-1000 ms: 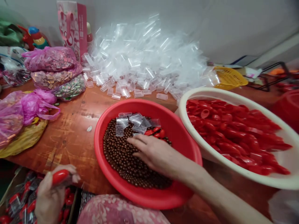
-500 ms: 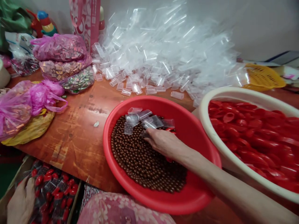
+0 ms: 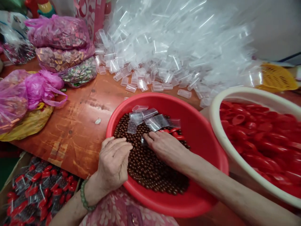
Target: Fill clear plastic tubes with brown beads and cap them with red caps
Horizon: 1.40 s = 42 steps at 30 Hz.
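Note:
A red basin (image 3: 217, 150) holds a bed of small brown balls (image 3: 150, 175). On top of the balls lie several clear plastic tubes (image 3: 152, 124) and a few red plastic pieces (image 3: 177, 135). My right hand (image 3: 168, 149) reaches into the basin, its fingers closed at a clear tube (image 3: 143, 141) low among the balls. My left hand (image 3: 115, 161), a green bead bracelet on its wrist, is at the basin's left rim. Its fingers are curled together, and whatever may be inside them is hidden.
A white tub (image 3: 216, 116) of red plastic pieces stands right of the basin. Behind is a big heap of clear tubes (image 3: 164, 59). Pink bags (image 3: 61, 34) sit at the back left. A box of filled red-capped tubes (image 3: 35, 191) is low at left. A yellow basket (image 3: 277, 77) lies back right.
My left hand has moved from the box at lower left up to the basin's left rim. My right hand stays in the basin, slightly lower. The view has shifted a little.

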Available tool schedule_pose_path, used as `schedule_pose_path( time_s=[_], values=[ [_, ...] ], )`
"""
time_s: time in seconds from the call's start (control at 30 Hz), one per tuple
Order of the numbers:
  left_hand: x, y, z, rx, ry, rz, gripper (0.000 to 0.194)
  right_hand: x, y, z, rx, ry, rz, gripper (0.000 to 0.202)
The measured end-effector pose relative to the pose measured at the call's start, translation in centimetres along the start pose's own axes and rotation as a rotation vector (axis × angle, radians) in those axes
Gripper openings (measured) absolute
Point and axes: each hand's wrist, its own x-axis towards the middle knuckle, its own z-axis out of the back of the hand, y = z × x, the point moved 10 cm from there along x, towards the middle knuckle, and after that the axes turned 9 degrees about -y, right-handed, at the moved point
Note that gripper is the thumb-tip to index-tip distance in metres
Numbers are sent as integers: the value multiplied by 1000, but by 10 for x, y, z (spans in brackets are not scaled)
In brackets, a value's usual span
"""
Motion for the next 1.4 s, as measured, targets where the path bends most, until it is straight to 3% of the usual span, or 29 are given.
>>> schedule_pose_path(
  time_s=[0.23,0.47,0.63,0.8,0.9,1.07,1.13,1.23,1.4],
  values=[
    [-4,7,-7,5,65,22,27,13,28,-7,108,69,140,29],
    [-4,7,-11,28,93,27,28,16,61,-7,482,87,233,37],
    [-4,8,-11,31,102,26,31,17,52,1,715,76,214,31],
    [-3,6,-7,16,145,48,36,15,37,23,983,33,130,31],
    [-3,1,-8,-11,257,81,47,10,25,43,1252,-35,78,31],
    [-6,2,-24,-101,508,284,65,-1,12,74,1308,-162,115,32],
    [-5,3,-35,-252,577,411,63,-6,9,87,1312,-228,150,29],
    [-1,3,-48,-489,592,568,51,-14,6,100,1322,-300,169,24],
    [0,7,-51,-569,591,654,25,-22,-2,95,1343,-280,47,18]
  ],
)
